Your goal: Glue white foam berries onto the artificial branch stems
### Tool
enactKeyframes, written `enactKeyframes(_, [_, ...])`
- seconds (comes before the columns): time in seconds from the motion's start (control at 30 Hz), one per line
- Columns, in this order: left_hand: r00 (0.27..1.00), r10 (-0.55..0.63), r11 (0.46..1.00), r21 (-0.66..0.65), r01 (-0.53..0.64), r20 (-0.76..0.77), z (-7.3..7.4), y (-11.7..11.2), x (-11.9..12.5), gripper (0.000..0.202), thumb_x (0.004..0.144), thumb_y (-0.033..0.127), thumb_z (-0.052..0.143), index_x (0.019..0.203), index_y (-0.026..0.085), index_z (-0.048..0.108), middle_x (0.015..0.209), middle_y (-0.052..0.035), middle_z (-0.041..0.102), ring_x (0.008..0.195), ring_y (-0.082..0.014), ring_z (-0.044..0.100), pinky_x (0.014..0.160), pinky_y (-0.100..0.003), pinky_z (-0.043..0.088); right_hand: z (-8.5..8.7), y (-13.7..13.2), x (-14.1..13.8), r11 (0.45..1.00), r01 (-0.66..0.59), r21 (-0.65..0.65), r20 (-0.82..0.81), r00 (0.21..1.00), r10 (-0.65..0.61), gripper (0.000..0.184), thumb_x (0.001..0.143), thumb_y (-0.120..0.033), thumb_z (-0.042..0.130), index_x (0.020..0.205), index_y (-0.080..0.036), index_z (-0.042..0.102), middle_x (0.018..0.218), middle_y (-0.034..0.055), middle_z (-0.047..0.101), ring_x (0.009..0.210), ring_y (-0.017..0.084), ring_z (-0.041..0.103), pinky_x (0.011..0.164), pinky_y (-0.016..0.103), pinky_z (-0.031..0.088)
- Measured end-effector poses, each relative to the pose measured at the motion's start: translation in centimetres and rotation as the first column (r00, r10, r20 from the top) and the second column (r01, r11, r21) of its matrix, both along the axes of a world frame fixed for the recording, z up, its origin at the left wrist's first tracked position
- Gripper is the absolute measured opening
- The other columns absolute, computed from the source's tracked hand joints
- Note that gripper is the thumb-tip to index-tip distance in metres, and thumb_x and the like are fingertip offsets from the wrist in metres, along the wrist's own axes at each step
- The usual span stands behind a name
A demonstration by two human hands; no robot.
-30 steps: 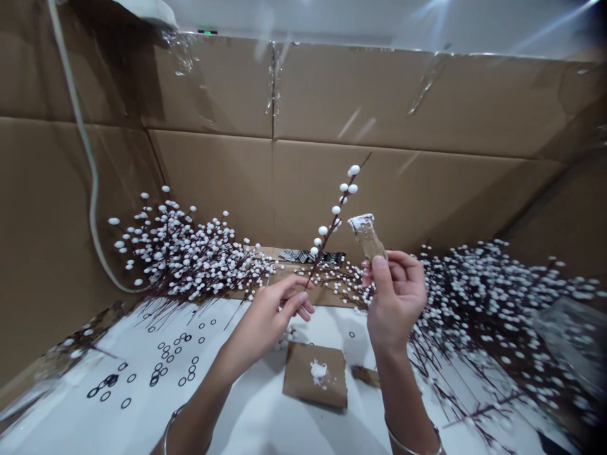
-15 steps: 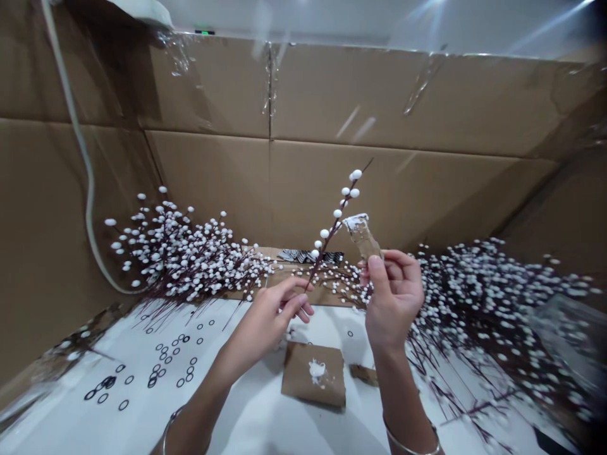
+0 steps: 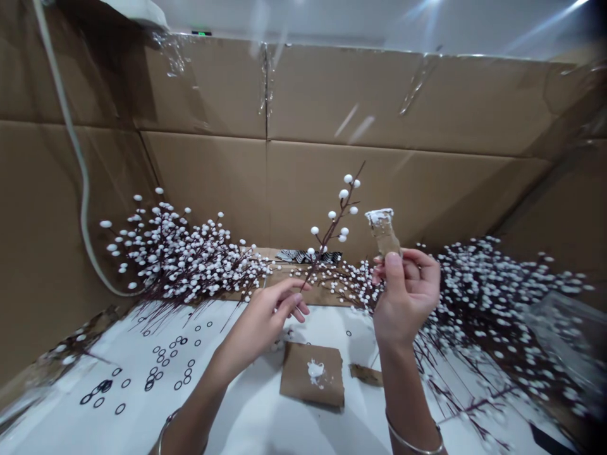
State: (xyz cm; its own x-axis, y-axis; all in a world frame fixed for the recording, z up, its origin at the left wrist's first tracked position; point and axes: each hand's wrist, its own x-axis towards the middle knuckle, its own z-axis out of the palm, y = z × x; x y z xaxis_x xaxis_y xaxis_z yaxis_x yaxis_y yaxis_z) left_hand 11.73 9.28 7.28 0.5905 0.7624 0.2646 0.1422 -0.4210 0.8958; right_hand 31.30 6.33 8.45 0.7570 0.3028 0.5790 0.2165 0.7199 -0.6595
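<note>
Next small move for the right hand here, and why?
Probably swing the cardboard strip left until its white-coated tip meets the beaded twig. The left hand holds the twig up by its base; the right hand pinches the strip beside it, not touching.

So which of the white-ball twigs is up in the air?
The single twig pinched by the left hand. It sticks up alone, while the rest lie in heaps on the table.

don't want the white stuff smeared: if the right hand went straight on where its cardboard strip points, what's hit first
Probably the cardboard wall, depth unclear; the right hand's cardboard strip points up, clear of the berry sprig on its left.
</note>
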Motion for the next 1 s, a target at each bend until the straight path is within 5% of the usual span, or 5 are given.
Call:
enactKeyframes(0.27, [0.996, 0.020, 0.998, 0.061, -0.015, -0.082, -0.3, 0.1, 0.1, 0.026, 0.097, 0.029, 0.042, 0.113, 0.020, 0.061, 0.087, -0.0033, 0.071, 0.074, -0.0153, 0.069, 0.070, -0.027, 0.051, 0.3, 0.0, 2.1, 0.998, 0.061, 0.032, -0.014, 0.998, -0.061, 0.028, 0.078, -0.031, 0.072, 0.095, -0.019, 0.053, 0.071, -0.0022, 0.060, 0.060, 0.011, 0.058, 0.048, 0.022, 0.041])
enactKeyframes(1.0, [0.993, 0.007, 0.998, 0.059, 0.000, -0.121, -0.3, 0.0, 0.0, 0.028, 0.097, 0.027, 0.042, 0.115, 0.018, 0.061, 0.089, -0.0041, 0.072, 0.076, -0.0141, 0.067, 0.069, -0.025, 0.051, 0.2, -0.1, 2.1, 0.999, 0.038, 0.004, 0.025, 0.999, -0.038, 0.026, 0.078, -0.027, 0.073, 0.094, -0.017, 0.056, 0.072, -0.0010, 0.062, 0.063, 0.011, 0.062, 0.050, 0.021, 0.043])
